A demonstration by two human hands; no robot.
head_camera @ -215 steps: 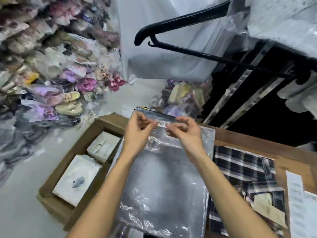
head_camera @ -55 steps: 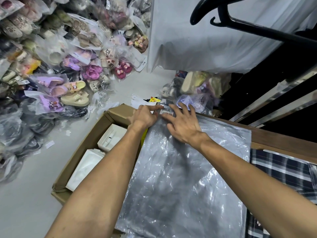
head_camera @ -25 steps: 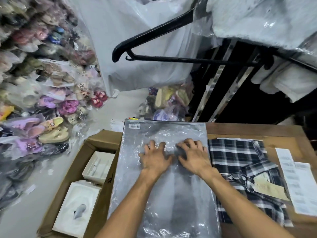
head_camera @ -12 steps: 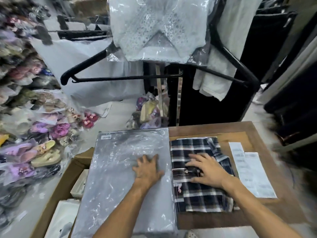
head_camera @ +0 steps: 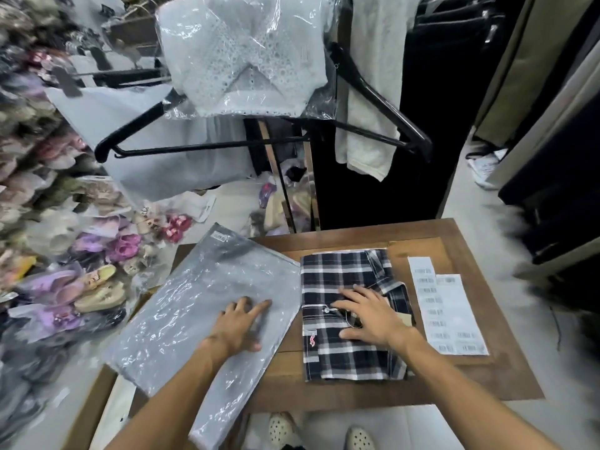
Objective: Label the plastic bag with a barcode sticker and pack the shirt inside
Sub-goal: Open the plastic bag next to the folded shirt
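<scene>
Two hands flat, fingers spread, gripping nothing: left hand presses the grey translucent plastic bag; right hand rests on the folded dark plaid shirt just beside it on the wooden counter.

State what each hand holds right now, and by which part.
Nothing is gripped. The left hand lies flat on the plastic bag; the right hand rests open on the folded plaid shirt.

Black hanger, bagged slippers, wooden table.
</scene>
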